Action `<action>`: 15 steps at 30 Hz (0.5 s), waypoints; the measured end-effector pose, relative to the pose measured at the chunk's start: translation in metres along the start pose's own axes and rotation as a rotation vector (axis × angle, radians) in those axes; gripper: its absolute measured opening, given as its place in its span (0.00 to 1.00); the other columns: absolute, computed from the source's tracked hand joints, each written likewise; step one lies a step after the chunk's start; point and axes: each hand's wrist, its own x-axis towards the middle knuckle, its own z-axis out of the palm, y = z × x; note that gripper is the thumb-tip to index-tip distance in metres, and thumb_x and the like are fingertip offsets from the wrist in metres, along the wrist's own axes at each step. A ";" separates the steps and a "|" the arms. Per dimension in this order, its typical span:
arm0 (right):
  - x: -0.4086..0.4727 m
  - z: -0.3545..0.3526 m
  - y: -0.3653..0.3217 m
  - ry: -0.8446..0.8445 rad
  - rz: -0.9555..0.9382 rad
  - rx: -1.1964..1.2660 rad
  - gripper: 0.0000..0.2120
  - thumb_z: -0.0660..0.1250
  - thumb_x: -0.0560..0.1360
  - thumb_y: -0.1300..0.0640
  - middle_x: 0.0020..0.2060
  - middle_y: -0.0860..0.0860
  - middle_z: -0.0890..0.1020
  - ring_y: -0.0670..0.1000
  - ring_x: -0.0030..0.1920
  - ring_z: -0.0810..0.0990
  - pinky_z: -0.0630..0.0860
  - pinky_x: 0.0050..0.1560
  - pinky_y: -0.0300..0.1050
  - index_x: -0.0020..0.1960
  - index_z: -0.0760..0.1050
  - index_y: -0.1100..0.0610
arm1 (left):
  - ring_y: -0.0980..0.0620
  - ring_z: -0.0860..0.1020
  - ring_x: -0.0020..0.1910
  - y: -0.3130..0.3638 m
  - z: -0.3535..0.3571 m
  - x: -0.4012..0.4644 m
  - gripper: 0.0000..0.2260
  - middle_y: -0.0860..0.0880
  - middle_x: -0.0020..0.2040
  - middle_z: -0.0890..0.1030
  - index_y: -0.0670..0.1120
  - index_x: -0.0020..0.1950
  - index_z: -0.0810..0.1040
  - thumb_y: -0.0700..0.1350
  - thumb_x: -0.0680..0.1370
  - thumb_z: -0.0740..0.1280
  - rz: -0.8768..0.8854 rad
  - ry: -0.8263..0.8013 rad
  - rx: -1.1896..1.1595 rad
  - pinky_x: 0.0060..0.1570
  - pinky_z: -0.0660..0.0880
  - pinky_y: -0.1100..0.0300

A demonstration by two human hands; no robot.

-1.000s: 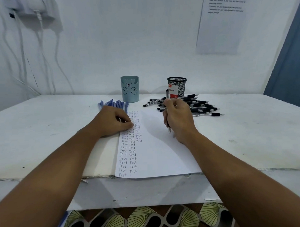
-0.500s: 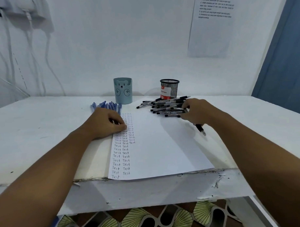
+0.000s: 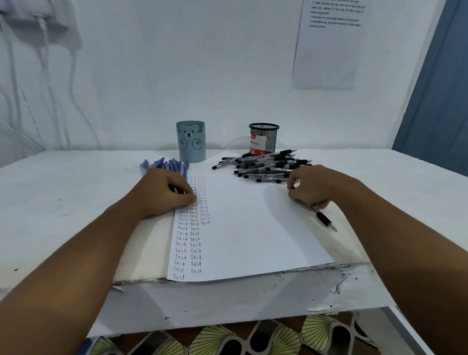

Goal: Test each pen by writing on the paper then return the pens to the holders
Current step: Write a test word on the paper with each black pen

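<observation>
Here, left hand (image 3: 165,191) flat on paper (image 3: 245,230); right hand (image 3: 311,186) grip around pen (image 3: 325,221).

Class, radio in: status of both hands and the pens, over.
Left hand flat, pinning white paper. Right hand gripping black-capped pen. Black pen pile beside it; nothing blocking.

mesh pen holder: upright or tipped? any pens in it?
Upright. The mesh holder stands on its base behind the black pen pile. No pens stick out above its rim; its inside is hidden.
</observation>
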 end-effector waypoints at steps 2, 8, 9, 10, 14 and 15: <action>0.002 -0.002 0.000 0.000 0.001 0.011 0.09 0.62 0.76 0.58 0.35 0.54 0.81 0.53 0.26 0.76 0.72 0.25 0.38 0.55 0.75 0.53 | 0.57 0.80 0.39 0.000 0.000 0.000 0.06 0.55 0.37 0.84 0.52 0.36 0.84 0.43 0.68 0.78 0.003 0.001 -0.005 0.42 0.73 0.68; 0.029 0.001 0.017 0.266 0.048 -0.097 0.14 0.58 0.76 0.63 0.51 0.58 0.79 0.58 0.40 0.78 0.73 0.38 0.43 0.59 0.76 0.59 | 0.56 0.80 0.39 -0.002 0.001 0.000 0.03 0.55 0.37 0.84 0.49 0.37 0.86 0.42 0.68 0.78 -0.020 0.011 -0.024 0.42 0.74 0.66; 0.032 0.004 0.022 0.277 0.050 -0.132 0.16 0.58 0.75 0.64 0.55 0.58 0.78 0.60 0.47 0.79 0.73 0.43 0.45 0.61 0.76 0.58 | 0.56 0.80 0.39 -0.002 0.001 0.001 0.03 0.55 0.37 0.84 0.49 0.37 0.86 0.43 0.68 0.78 -0.023 0.011 -0.028 0.42 0.74 0.66; 0.033 0.008 0.026 0.297 0.044 -0.161 0.17 0.58 0.75 0.64 0.57 0.58 0.77 0.60 0.52 0.78 0.74 0.46 0.46 0.62 0.76 0.57 | 0.56 0.80 0.39 -0.002 0.001 0.001 0.04 0.55 0.37 0.84 0.49 0.37 0.86 0.43 0.68 0.78 -0.025 0.012 -0.032 0.42 0.74 0.66; 0.034 0.024 0.039 0.405 0.006 -0.185 0.16 0.59 0.78 0.63 0.59 0.56 0.75 0.61 0.57 0.77 0.70 0.51 0.47 0.62 0.77 0.53 | 0.56 0.81 0.39 -0.002 0.001 0.001 0.04 0.55 0.37 0.84 0.50 0.38 0.85 0.42 0.68 0.78 -0.024 0.014 -0.035 0.42 0.74 0.66; 0.034 0.027 0.041 0.418 0.006 -0.178 0.16 0.59 0.79 0.63 0.60 0.56 0.74 0.61 0.57 0.77 0.69 0.50 0.47 0.62 0.77 0.51 | 0.56 0.81 0.39 -0.001 0.001 0.001 0.03 0.55 0.37 0.84 0.49 0.38 0.86 0.42 0.68 0.78 -0.022 0.013 -0.033 0.43 0.75 0.65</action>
